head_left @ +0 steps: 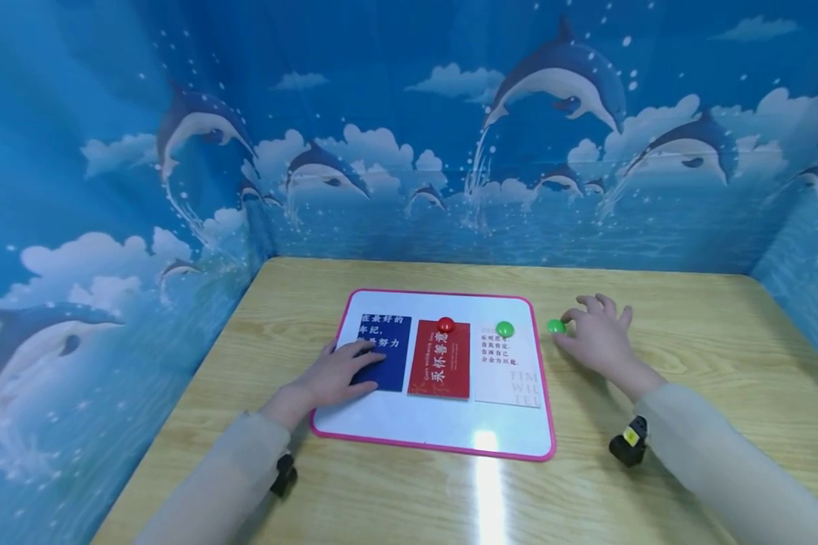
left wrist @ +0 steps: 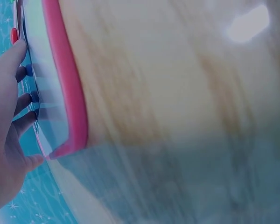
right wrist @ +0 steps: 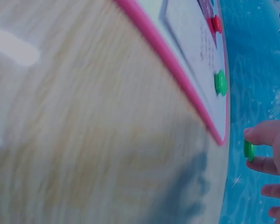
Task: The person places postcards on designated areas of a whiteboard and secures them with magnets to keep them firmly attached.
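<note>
A pink-edged whiteboard [head_left: 395,424] lies on the table with three cards on it. My left hand [head_left: 337,372] rests on the dark blue card [head_left: 397,356] at the left, fingers spread. In the middle is a red card [head_left: 443,371] with a red round magnet [head_left: 446,325] at its top. The white card [head_left: 501,382] at the right has a green round magnet [head_left: 505,329] on its top edge. Just off the board's right side, my right hand [head_left: 598,338] pinches a second green magnet [right wrist: 250,150] between thumb and index finger.
The wooden table [head_left: 395,499] carries the board, and a bright light reflection shows near its front. A blue curtain [head_left: 395,91] printed with dolphins stands behind the table and at both sides. Each wrist wears a small black camera [head_left: 629,442].
</note>
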Demonstrator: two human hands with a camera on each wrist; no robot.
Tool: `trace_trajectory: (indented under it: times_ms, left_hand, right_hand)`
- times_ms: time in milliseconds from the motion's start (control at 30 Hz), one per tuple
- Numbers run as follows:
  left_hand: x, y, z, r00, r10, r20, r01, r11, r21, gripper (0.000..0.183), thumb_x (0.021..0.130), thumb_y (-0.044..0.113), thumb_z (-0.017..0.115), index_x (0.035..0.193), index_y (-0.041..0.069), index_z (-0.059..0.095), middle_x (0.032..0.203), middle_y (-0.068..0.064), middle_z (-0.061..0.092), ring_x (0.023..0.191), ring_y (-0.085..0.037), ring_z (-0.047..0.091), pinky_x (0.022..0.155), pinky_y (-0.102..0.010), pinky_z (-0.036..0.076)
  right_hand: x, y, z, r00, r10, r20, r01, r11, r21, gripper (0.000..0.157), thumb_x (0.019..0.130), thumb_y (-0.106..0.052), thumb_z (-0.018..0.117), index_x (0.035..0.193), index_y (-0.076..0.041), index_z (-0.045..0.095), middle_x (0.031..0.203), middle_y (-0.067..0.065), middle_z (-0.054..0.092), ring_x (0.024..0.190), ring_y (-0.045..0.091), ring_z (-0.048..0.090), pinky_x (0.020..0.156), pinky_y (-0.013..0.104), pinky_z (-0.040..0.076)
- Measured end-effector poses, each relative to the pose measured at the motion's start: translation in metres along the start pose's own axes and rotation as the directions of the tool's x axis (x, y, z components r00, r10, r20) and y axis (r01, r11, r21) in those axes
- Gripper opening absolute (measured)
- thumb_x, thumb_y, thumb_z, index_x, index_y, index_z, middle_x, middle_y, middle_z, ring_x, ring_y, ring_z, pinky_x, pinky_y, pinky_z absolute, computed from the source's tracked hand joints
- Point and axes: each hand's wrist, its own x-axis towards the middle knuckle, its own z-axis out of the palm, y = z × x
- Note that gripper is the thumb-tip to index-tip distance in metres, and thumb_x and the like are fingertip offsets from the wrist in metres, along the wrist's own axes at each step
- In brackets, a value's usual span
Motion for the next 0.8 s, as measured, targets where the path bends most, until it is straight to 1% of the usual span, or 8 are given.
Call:
trace_trajectory:
  times_ms: [233,433,667,800]
  left_hand:
    - [0.002,-0.002,0.002,1.000,-0.003,0.010,0.003,1.000,-0.001,0.053,0.090,0.047,0.055,0.139,0.026,0.046,0.147,-0.006,0.039,0.138,-0.027,0.035,0.111,-0.060,0.020]
    - [0.001,-0.002,0.002,1.000,-0.010,0.015,0.010,1.000,-0.013,0.053,0.090,0.046,0.056,0.138,0.026,0.046,0.148,-0.006,0.039,0.138,-0.027,0.034,0.111,-0.060,0.020]
    - [0.001,-0.001,0.000,1.000,0.002,0.009,-0.001,1.000,-0.018,0.052,0.090,0.045,0.057,0.137,0.025,0.048,0.146,-0.007,0.040,0.136,-0.028,0.036,0.110,-0.060,0.022]
    - [0.002,0.000,-0.002,1.000,0.001,0.019,-0.001,1.000,-0.030,0.052,0.090,0.045,0.057,0.137,0.024,0.049,0.146,-0.008,0.040,0.136,-0.028,0.036,0.110,-0.062,0.021]
  right_hand:
    - [0.010,-0.022,-0.003,1.000,-0.014,0.019,0.013,1.000,0.026,0.038,0.083,-0.031,0.064,0.105,0.000,0.066,0.142,0.032,0.031,0.133,0.055,0.013,0.100,0.076,-0.004]
    - [0.019,-0.043,-0.003,0.999,-0.029,0.033,0.028,0.999,0.023,0.038,0.085,-0.031,0.065,0.107,-0.001,0.066,0.143,0.030,0.030,0.135,0.054,0.012,0.101,0.076,-0.005]
    - [0.035,-0.071,-0.001,0.997,-0.071,0.014,0.070,0.996,0.047,0.037,0.083,-0.032,0.067,0.105,-0.002,0.067,0.144,0.027,0.033,0.136,0.050,0.014,0.103,0.074,-0.001]
    - [0.044,-0.092,0.001,0.996,-0.087,0.025,0.086,0.995,0.040,0.037,0.084,-0.033,0.067,0.106,-0.004,0.067,0.145,0.025,0.033,0.137,0.048,0.015,0.104,0.073,0.001]
